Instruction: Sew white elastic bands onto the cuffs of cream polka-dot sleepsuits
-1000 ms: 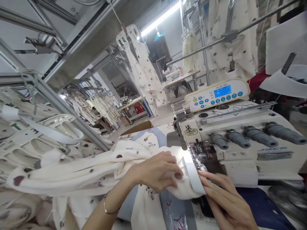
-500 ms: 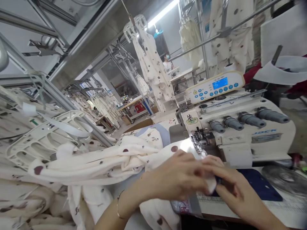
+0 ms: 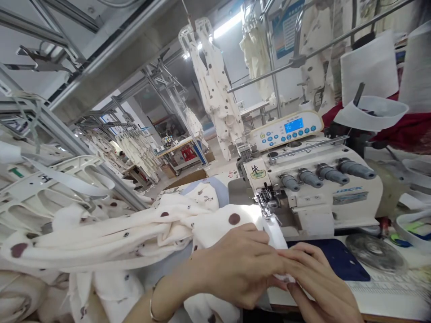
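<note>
A cream garment with dark dots (image 3: 141,233) lies across the table and runs up to the presser foot (image 3: 267,204) of a white overlock sewing machine (image 3: 313,184). My left hand (image 3: 240,264) lies on the garment's edge just in front of the foot, fingers curled and pinching the cloth. My right hand (image 3: 316,280) meets it from the right, fingertips pressed on the same edge and its white elastic band (image 3: 278,233). A bracelet circles my left wrist.
A control panel with a blue screen (image 3: 286,130) tops the machine. Spotted garments hang on white hangers (image 3: 215,85) from overhead rails. More garments and hangers (image 3: 43,193) pile at the left. A dark blue mat (image 3: 340,260), white tape rolls (image 3: 370,112) and a metal disc (image 3: 373,251) sit at the right.
My hands slid back from the presser foot toward me and came together on the garment's edge. The view swung slightly, so the machine now sits farther off.
</note>
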The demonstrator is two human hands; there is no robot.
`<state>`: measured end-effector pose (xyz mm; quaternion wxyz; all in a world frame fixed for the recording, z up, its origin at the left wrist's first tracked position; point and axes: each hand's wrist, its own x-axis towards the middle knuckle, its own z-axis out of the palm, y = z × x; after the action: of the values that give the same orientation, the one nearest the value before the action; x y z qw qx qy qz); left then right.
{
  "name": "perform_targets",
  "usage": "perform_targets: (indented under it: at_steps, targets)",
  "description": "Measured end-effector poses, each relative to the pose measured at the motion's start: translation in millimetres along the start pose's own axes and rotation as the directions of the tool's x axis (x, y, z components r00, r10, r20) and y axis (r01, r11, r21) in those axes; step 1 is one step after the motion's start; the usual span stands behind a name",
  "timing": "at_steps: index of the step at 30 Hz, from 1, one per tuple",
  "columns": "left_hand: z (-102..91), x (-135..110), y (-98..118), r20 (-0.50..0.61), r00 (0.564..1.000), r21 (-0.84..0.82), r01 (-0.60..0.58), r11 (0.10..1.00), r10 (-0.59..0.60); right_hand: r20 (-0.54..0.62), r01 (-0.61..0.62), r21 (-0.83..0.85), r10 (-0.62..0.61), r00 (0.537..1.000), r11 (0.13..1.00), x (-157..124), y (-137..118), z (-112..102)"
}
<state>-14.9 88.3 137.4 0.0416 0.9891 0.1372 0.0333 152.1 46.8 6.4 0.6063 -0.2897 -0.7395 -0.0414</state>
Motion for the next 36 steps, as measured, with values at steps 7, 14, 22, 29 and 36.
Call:
perform_targets:
  at_steps: [7, 14, 22, 29, 36]
  targets:
    - [37.4, -18.5, -29.4, -0.180, 0.966, -0.078, 0.175, 0.981, -0.187, 0.050, 0.060, -0.086, -0.056, 0.997, 0.994, 3.2, 3.3, -10.2]
    - [33.3, -13.4, -44.6, -0.180, 0.974, -0.040, 0.136, 0.990, -0.141, 0.110, -0.041, -0.048, 0.046, 0.993, 0.998, -12.7, 14.5, 2.0]
    - [22.3, 4.5, -48.5, -0.153, 0.965, 0.104, 0.232, 0.967, -0.215, -0.060, -0.104, 0.040, 0.106, 0.993, 0.994, 13.2, 35.3, 17.2]
    - [23.1, 1.8, 15.5, -0.075, 0.985, 0.109, 0.163, 0.981, -0.155, 0.075, 0.105, 0.042, -0.108, 0.991, 0.994, -1.0, 29.5, -7.0]
    - [15.9, -13.9, -19.5, -0.045, 0.977, 0.156, 0.213, 0.965, -0.208, 0.010, -0.002, -0.041, 0.003, 1.000, 0.999, -3.2, 16.7, -1.7]
